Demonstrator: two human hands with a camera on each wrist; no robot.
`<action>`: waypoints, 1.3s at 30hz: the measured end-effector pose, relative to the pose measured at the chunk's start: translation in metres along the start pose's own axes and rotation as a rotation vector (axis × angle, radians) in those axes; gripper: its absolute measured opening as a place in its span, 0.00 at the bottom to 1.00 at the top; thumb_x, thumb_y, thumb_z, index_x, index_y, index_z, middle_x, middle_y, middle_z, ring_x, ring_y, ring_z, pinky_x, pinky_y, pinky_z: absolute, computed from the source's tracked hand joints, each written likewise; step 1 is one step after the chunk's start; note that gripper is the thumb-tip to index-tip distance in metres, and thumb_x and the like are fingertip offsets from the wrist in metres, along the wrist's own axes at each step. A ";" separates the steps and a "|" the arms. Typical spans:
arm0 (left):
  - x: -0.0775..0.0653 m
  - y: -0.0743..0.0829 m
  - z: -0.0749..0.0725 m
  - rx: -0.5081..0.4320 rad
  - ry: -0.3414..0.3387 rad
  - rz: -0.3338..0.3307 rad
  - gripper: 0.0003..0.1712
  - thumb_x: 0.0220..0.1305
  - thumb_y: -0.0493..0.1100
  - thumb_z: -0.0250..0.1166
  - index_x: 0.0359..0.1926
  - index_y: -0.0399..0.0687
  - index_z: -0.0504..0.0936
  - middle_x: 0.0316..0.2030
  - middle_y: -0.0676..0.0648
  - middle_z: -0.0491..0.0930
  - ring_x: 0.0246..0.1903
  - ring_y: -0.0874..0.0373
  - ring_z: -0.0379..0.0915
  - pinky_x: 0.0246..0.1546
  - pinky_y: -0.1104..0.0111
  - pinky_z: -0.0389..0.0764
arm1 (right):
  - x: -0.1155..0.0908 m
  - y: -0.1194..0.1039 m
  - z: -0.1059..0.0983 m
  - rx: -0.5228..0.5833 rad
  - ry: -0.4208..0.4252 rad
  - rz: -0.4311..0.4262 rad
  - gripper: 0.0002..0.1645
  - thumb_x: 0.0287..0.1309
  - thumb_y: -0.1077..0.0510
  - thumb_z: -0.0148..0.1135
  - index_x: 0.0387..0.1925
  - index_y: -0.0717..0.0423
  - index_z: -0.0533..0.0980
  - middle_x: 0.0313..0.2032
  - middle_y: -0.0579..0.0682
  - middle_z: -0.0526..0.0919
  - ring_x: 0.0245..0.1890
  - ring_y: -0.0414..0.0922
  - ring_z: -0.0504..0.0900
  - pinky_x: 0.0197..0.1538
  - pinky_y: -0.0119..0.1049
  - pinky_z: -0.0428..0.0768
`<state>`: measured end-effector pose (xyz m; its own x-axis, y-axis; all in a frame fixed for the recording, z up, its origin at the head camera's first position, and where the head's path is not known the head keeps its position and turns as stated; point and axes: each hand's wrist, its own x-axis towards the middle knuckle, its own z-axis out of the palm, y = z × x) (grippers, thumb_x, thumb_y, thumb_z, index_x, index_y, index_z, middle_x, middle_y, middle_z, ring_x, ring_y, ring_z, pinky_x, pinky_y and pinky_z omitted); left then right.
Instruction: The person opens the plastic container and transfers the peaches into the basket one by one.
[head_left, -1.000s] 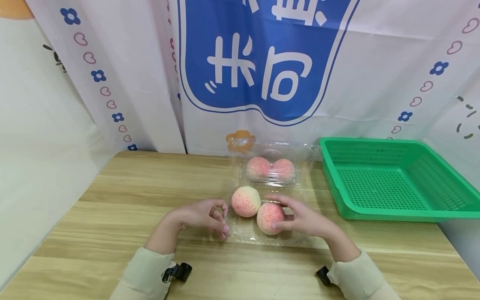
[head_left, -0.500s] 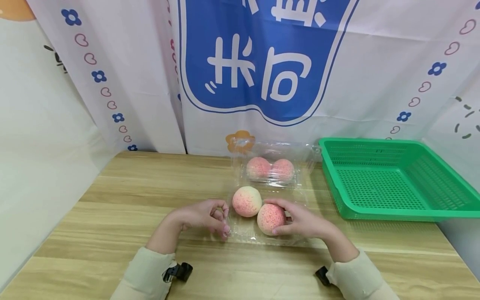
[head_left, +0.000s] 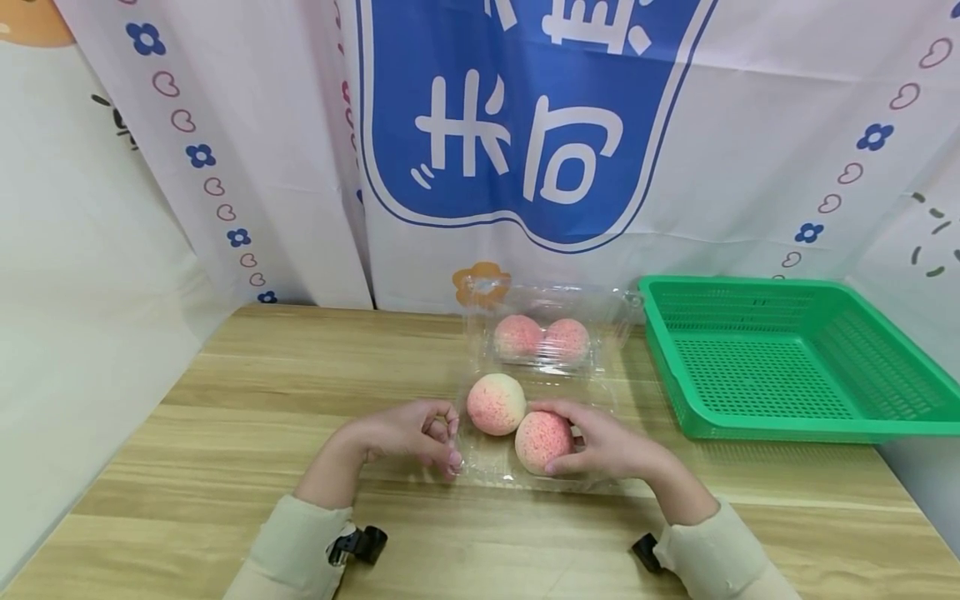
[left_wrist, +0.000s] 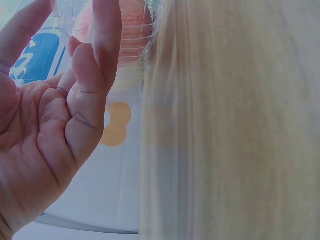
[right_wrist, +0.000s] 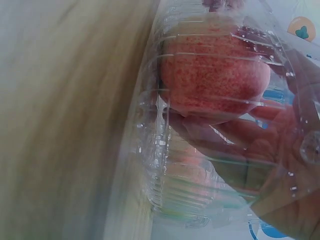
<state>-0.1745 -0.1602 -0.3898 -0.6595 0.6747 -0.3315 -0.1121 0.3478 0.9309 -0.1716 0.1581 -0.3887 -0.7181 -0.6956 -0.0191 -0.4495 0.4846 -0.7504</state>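
An open clear plastic clamshell box lies on the table with its lid tilted up at the back. Two pink-and-cream speckled peaches, perhaps artificial, show in its front part: a left peach and a right peach. My right hand holds the right peach between thumb and fingers, still inside the box. Through the plastic, the right wrist view shows this peach and the fingers behind it. With thumb and fingertips, my left hand pinches the box's left edge.
Two more pink peaches appear behind clear plastic at the back. A green mesh basket stands right of the box. Behind the wooden table hangs a white cloth with a blue printed emblem.
My right thumb has shifted to the near underside of the right peach, which has moved very slightly toward me. The left hand stays at the box's edge.
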 end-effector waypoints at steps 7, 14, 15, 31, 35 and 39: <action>0.000 0.000 0.001 0.006 -0.008 0.011 0.16 0.63 0.36 0.67 0.40 0.40 0.66 0.30 0.50 0.85 0.38 0.43 0.87 0.29 0.73 0.75 | 0.001 0.001 0.001 0.053 -0.016 -0.010 0.44 0.52 0.56 0.75 0.68 0.60 0.66 0.62 0.61 0.75 0.57 0.53 0.76 0.53 0.34 0.80; 0.000 -0.002 0.000 0.006 -0.009 0.013 0.16 0.63 0.37 0.68 0.40 0.40 0.66 0.30 0.50 0.85 0.35 0.50 0.87 0.30 0.72 0.76 | 0.001 0.001 0.001 0.103 -0.024 -0.003 0.44 0.51 0.58 0.76 0.68 0.61 0.67 0.59 0.61 0.75 0.55 0.53 0.77 0.52 0.34 0.83; 0.000 -0.002 0.000 0.007 -0.008 0.013 0.16 0.63 0.37 0.68 0.40 0.40 0.66 0.30 0.50 0.85 0.35 0.51 0.87 0.30 0.72 0.76 | 0.001 0.001 0.001 0.109 -0.025 -0.001 0.44 0.51 0.58 0.76 0.68 0.61 0.67 0.58 0.61 0.75 0.55 0.53 0.76 0.52 0.33 0.83; 0.001 -0.001 0.000 0.018 -0.014 0.024 0.16 0.63 0.38 0.68 0.40 0.40 0.66 0.30 0.50 0.85 0.36 0.49 0.87 0.29 0.73 0.75 | 0.001 0.000 0.000 0.143 -0.018 0.002 0.44 0.51 0.58 0.76 0.68 0.62 0.67 0.56 0.61 0.76 0.54 0.52 0.76 0.51 0.32 0.84; 0.000 -0.001 0.001 0.019 -0.016 0.025 0.16 0.63 0.37 0.67 0.40 0.40 0.66 0.30 0.51 0.85 0.36 0.48 0.87 0.29 0.73 0.75 | 0.001 -0.001 0.000 0.153 -0.005 0.004 0.44 0.51 0.57 0.76 0.68 0.62 0.67 0.56 0.61 0.76 0.54 0.53 0.76 0.51 0.32 0.84; 0.001 -0.001 0.001 0.018 -0.018 0.022 0.16 0.63 0.37 0.67 0.39 0.40 0.66 0.29 0.51 0.85 0.36 0.48 0.87 0.28 0.73 0.74 | 0.000 -0.001 -0.002 0.164 0.015 0.014 0.44 0.50 0.57 0.77 0.67 0.61 0.68 0.56 0.61 0.77 0.54 0.52 0.77 0.51 0.32 0.84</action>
<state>-0.1742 -0.1596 -0.3907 -0.6480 0.6941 -0.3137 -0.0844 0.3438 0.9352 -0.1719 0.1585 -0.3869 -0.7324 -0.6805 -0.0215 -0.3472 0.4004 -0.8480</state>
